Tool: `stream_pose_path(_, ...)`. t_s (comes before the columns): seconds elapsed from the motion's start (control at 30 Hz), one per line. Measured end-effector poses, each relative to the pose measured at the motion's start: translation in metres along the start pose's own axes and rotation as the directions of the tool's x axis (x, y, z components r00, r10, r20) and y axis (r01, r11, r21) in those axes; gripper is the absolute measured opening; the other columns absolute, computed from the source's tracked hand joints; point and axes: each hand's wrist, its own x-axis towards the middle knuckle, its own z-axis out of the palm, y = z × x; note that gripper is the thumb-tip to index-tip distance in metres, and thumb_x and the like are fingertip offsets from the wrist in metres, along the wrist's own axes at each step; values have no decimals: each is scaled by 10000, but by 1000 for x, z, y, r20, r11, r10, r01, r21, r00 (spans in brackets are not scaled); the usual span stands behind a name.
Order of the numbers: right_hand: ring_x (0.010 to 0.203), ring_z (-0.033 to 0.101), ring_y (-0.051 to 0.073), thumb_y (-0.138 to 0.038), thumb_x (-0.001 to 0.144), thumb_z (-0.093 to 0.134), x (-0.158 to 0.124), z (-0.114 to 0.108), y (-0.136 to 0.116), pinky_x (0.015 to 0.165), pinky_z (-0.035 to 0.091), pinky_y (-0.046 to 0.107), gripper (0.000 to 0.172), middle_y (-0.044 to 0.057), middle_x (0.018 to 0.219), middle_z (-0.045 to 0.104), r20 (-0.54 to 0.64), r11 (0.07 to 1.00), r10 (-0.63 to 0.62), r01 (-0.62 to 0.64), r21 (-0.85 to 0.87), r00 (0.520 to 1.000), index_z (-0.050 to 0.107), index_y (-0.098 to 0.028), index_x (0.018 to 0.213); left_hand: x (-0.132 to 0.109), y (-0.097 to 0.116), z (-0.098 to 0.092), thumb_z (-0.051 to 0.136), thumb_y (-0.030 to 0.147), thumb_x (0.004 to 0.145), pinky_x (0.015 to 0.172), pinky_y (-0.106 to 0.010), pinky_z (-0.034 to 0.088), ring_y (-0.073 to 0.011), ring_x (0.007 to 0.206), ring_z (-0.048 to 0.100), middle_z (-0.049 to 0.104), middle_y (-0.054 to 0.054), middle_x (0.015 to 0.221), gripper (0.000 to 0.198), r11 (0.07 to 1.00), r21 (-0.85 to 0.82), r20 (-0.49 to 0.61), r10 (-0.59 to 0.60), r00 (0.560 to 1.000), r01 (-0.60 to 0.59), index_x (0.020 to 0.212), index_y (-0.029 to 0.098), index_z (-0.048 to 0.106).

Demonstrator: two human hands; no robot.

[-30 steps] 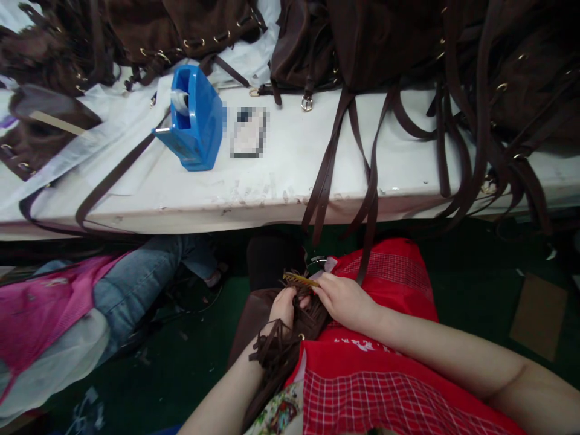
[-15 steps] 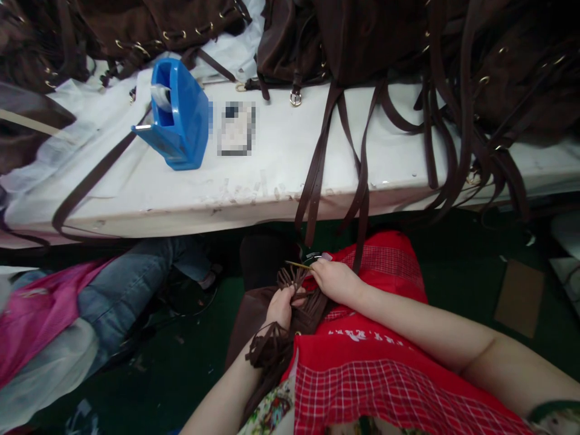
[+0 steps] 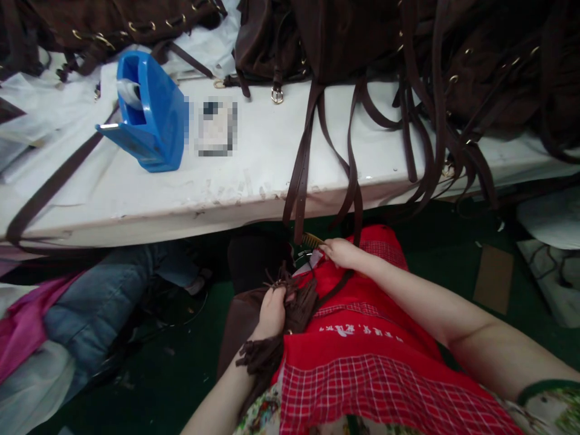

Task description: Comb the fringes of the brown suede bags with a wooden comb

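Note:
Over my lap, my left hand (image 3: 272, 311) is closed around a bunch of brown leather fringe (image 3: 302, 305), whose thin strips stick out above the fingers and hang to the right. Another fringed tassel (image 3: 261, 355) lies across my left wrist. My right hand (image 3: 342, 252) grips one end of a small yellowish comb (image 3: 312, 240), its teeth visible and apart from the fringe. A brown bag piece (image 3: 235, 320) rests on my lap beneath the left hand, partly hidden by it.
A white-covered table (image 3: 254, 175) stands ahead, with a blue tape dispenser (image 3: 167, 121) and a pixelated item (image 3: 216, 128) on it. Brown bags (image 3: 353, 42) line the back, with straps (image 3: 301, 175) hanging over the front edge. Another person's jeans-clad leg (image 3: 109, 296) is at left.
My right hand has moved away from the fringe, up and to the right, and the comb now shows clearly. The left hand still holds the fringe. The view has shifted somewhat to the right.

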Motion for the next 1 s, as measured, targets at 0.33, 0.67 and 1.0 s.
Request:
stream_pose_path(0.33,767,616,175,-269,985,386,-72,18,-15,719,429,254,292,53,820,658,-67,912,-408,410,6,910,610,-161,832,-3,39,9,460,389,644,706,-306,446,-199,671,506,506,-26,566,227,998,4,-105,63,992,-63,483,236,413)
stream_pose_path(0.67,678,617,213,-146,955,322,-68,31,-11,534,440,284,265,122,910,600,-76,828,-398,323,-458,914,576,-122,1026,9,22,6,477,402,632,593,-265,435,-147,570,478,516,-13,526,244,992,-105,-37,60,998,-63,491,205,446)
stream_pose_path(1.0,733,635,214,-174,975,280,-47,23,-20,558,472,281,324,140,997,582,-148,833,-345,230,-503,927,498,-118,1207,17,6,12,629,440,679,717,-264,451,-154,711,577,653,-53,760,344,988,-63,256,152,954,-141,820,126,628)
